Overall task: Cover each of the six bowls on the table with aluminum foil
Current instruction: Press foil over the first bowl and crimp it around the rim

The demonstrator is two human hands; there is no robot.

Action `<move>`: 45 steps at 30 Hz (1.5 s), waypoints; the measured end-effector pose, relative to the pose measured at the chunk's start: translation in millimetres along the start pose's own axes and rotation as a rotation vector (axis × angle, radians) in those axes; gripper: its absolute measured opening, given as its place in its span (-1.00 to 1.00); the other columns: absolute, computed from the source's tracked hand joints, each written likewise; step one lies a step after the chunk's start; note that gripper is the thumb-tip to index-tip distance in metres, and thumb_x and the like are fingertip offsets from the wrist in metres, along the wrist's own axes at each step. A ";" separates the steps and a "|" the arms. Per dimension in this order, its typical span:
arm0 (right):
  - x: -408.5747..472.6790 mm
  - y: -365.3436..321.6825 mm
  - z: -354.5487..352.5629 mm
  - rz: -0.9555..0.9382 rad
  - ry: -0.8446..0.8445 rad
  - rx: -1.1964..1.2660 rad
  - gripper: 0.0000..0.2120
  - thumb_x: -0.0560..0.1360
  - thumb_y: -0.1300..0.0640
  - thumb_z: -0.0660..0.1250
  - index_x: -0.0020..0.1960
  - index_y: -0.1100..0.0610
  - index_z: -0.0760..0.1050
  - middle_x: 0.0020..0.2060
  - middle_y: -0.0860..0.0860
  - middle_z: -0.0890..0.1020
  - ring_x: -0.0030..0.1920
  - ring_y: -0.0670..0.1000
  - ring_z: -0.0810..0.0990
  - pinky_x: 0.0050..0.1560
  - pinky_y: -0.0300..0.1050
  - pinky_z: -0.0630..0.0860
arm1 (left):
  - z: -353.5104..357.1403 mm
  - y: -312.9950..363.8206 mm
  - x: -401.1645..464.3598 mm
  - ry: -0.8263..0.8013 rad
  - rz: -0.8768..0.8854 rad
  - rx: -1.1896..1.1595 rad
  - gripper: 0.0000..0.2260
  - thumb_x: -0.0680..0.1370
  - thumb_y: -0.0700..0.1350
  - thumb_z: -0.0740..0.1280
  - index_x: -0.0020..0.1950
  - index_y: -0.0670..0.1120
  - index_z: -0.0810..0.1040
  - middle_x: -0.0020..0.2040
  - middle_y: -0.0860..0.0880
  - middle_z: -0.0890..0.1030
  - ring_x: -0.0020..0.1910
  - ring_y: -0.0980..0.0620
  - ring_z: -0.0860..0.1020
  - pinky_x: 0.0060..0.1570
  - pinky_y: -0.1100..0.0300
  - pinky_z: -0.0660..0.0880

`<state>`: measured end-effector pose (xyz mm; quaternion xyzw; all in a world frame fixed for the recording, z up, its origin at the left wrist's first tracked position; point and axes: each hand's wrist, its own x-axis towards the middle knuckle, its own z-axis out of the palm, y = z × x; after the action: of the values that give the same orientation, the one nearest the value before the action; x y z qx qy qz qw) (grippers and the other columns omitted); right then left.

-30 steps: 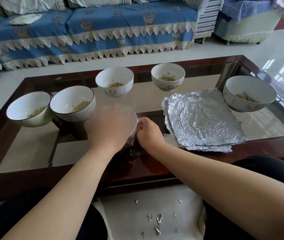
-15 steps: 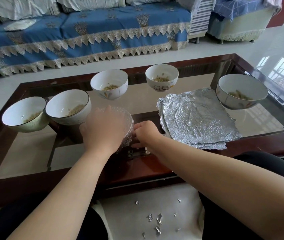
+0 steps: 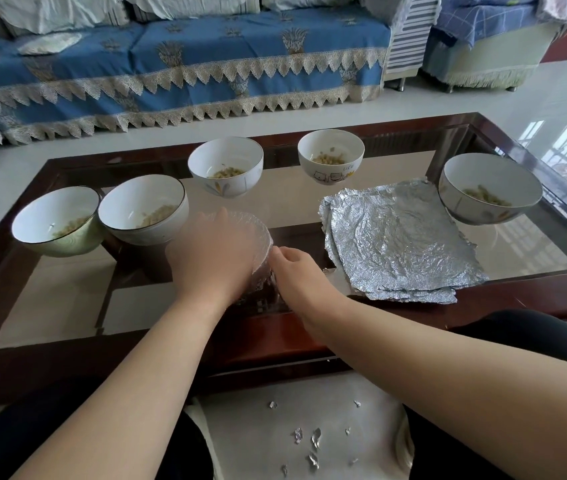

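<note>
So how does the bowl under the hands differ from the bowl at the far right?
The near bowl is wrapped in foil, its contents hidden; the far-right bowl is open, food visible. The left hand rests on the near one while the right hand works at its foil; nothing touches the far-right one. Both stand upright on the glass table.

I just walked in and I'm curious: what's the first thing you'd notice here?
Two hands meet at the table's near edge: the left hand presses on a foil-covered bowl while the right hand tucks its side. Right of them lies a shiny stack of foil sheets; five open bowls curve behind.
</note>
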<state>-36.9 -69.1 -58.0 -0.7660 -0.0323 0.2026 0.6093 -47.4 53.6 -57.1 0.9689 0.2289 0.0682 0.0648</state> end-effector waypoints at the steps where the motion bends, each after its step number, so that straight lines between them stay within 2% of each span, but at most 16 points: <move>1: -2.8 -0.3 0.3 -0.040 -0.011 0.002 -0.69 0.60 -0.02 0.09 -0.24 0.14 0.32 -0.42 -0.02 0.34 -0.39 -0.04 0.28 -0.33 -0.08 0.29 | -0.3 0.4 -0.5 0.002 -0.002 -0.002 -0.38 0.62 0.28 -0.12 0.60 0.00 0.12 0.58 -0.18 0.17 0.55 -0.18 0.10 0.44 -0.18 0.10; 5: -4.4 -2.7 2.5 -0.109 -0.001 -0.018 -0.63 0.63 -0.01 0.12 -0.33 0.06 0.22 -0.48 -0.08 0.28 -0.47 -0.08 0.22 -0.40 -0.15 0.16 | -1.1 2.1 -1.8 -0.003 -0.007 -0.005 -0.38 0.62 0.27 -0.10 0.60 0.00 0.13 0.58 -0.18 0.16 0.54 -0.18 0.09 0.43 -0.18 0.09; 10: 7.0 -5.4 2.7 0.016 0.005 0.068 -0.57 0.62 -0.04 0.14 -0.36 0.13 0.32 -0.55 -0.04 0.37 -0.53 -0.08 0.30 -0.43 -0.22 0.24 | -0.5 2.1 -0.9 -0.006 -0.004 -0.007 -0.40 0.63 0.27 -0.08 0.59 0.00 0.13 0.58 -0.19 0.16 0.54 -0.20 0.09 0.42 -0.19 0.09; 14: 20.8 -2.8 3.8 0.163 0.004 0.263 -0.67 0.55 -0.01 0.29 -0.30 0.16 0.45 -0.39 0.08 0.46 -0.30 0.07 0.45 -0.12 0.00 0.47 | 0.9 2.3 -0.8 0.000 -0.013 -0.003 -0.40 0.62 0.27 -0.07 0.59 0.00 0.14 0.58 -0.19 0.17 0.54 -0.20 0.10 0.42 -0.19 0.11; 16: 26.0 -1.8 -2.4 0.242 -0.057 0.406 -0.80 0.55 0.10 0.35 -0.19 0.19 0.51 -0.27 0.12 0.54 -0.19 0.09 0.54 0.03 -0.05 0.56 | 0.5 2.8 -1.0 0.008 -0.013 0.002 -0.41 0.63 0.26 -0.06 0.59 0.00 0.15 0.58 -0.19 0.18 0.54 -0.21 0.11 0.42 -0.19 0.12; 18: 24.4 -3.8 -10.3 0.301 -0.156 0.510 -0.87 0.56 0.15 0.35 -0.04 0.23 0.53 -0.17 0.11 0.60 -0.17 0.03 0.61 0.09 -0.07 0.58 | 0.2 3.2 -1.1 0.010 -0.010 0.006 -0.41 0.63 0.26 -0.07 0.59 0.00 0.15 0.58 -0.20 0.18 0.54 -0.21 0.11 0.42 -0.19 0.12; 21: 25.3 -3.6 -15.8 0.317 -0.173 0.500 -0.69 0.58 0.01 0.30 0.10 0.27 0.48 -0.08 0.13 0.62 -0.15 0.02 0.62 0.23 -0.01 0.52 | 1.0 2.7 -1.2 0.012 -0.007 0.015 -0.41 0.63 0.26 -0.08 0.59 0.00 0.14 0.57 -0.20 0.18 0.54 -0.22 0.11 0.41 -0.20 0.13; 23: 28.3 -4.1 -16.4 0.302 -0.130 0.454 -0.50 0.58 -0.09 0.26 0.25 0.35 0.39 -0.06 0.16 0.61 -0.13 0.05 0.63 0.17 0.00 0.55 | 1.7 2.9 -0.9 0.013 -0.010 0.017 -0.41 0.63 0.26 -0.08 0.59 0.00 0.14 0.57 -0.20 0.18 0.53 -0.22 0.11 0.40 -0.21 0.13; 24: 30.4 -3.6 -16.2 0.285 -0.119 0.421 -0.45 0.58 -0.12 0.25 0.25 0.36 0.40 -0.08 0.16 0.62 -0.15 0.05 0.64 0.09 -0.03 0.58 | 1.7 3.3 -1.1 0.011 -0.012 0.018 -0.41 0.63 0.26 -0.08 0.59 0.00 0.14 0.57 -0.20 0.18 0.53 -0.22 0.11 0.40 -0.21 0.13; 26: 33.0 -3.0 -14.4 0.250 -0.089 0.350 -0.49 0.57 -0.15 0.25 0.12 0.32 0.50 -0.15 0.13 0.63 -0.17 0.05 0.64 -0.01 -0.08 0.62 | 1.0 4.0 -1.3 0.006 -0.015 0.018 -0.41 0.63 0.26 -0.09 0.59 0.00 0.13 0.57 -0.21 0.17 0.53 -0.22 0.10 0.41 -0.22 0.12; 29: 32.9 -3.4 -3.9 0.220 -0.018 0.302 -0.56 0.53 -0.18 0.27 -0.06 0.23 0.55 -0.17 0.19 0.62 -0.17 0.09 0.60 0.09 0.05 0.60 | -0.1 4.5 -1.6 0.001 -0.018 0.018 -0.40 0.63 0.27 -0.11 0.59 0.00 0.12 0.57 -0.21 0.17 0.54 -0.22 0.10 0.41 -0.22 0.12; 32: 41.6 7.1 7.5 0.216 0.042 0.261 -0.42 0.30 -0.38 0.22 -0.14 0.15 0.55 -0.21 0.23 0.64 -0.21 0.14 0.59 0.17 0.23 0.49 | -0.2 5.1 -1.8 0.010 -0.018 0.018 -0.40 0.62 0.27 -0.09 0.58 -0.01 0.14 0.57 -0.21 0.19 0.53 -0.23 0.12 0.40 -0.22 0.14; 34: 43.5 9.7 9.8 0.247 0.067 0.264 -0.36 0.34 -0.35 0.22 -0.12 0.26 0.58 -0.16 0.20 0.69 -0.12 0.21 0.68 0.14 0.23 0.55 | -0.3 5.0 -1.8 0.006 -0.018 0.020 -0.40 0.62 0.27 -0.09 0.58 -0.01 0.15 0.57 -0.21 0.19 0.53 -0.23 0.12 0.40 -0.22 0.14; 38: 46.7 10.5 7.1 0.275 0.091 0.334 -0.52 0.52 -0.17 0.28 0.03 0.28 0.60 -0.02 0.17 0.69 0.01 0.17 0.68 0.06 0.05 0.63 | -0.8 4.9 -1.9 0.000 -0.017 0.019 -0.39 0.62 0.27 -0.10 0.58 -0.02 0.15 0.57 -0.21 0.19 0.53 -0.23 0.11 0.40 -0.22 0.14; 41: 50.6 12.8 8.2 0.268 0.071 0.353 -0.58 0.51 -0.13 0.30 -0.01 0.26 0.61 -0.05 0.17 0.68 -0.06 0.14 0.67 -0.04 -0.02 0.64 | -1.7 5.9 -2.0 -0.003 -0.021 0.013 -0.39 0.62 0.27 -0.09 0.57 -0.03 0.16 0.57 -0.21 0.18 0.53 -0.23 0.11 0.40 -0.22 0.13; 45: 55.0 13.4 8.1 0.262 0.066 0.359 -0.68 0.53 -0.06 0.31 -0.21 0.19 0.54 -0.17 0.15 0.63 -0.19 0.10 0.63 -0.16 -0.06 0.64 | -3.0 7.1 -2.0 -0.013 -0.029 0.022 -0.39 0.62 0.27 -0.11 0.57 -0.03 0.15 0.58 -0.21 0.17 0.53 -0.23 0.10 0.40 -0.22 0.13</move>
<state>8.0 -48.7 -87.1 -0.6493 0.1238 0.2571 0.7050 -46.6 46.7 -53.2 0.9665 0.2432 0.0585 0.0566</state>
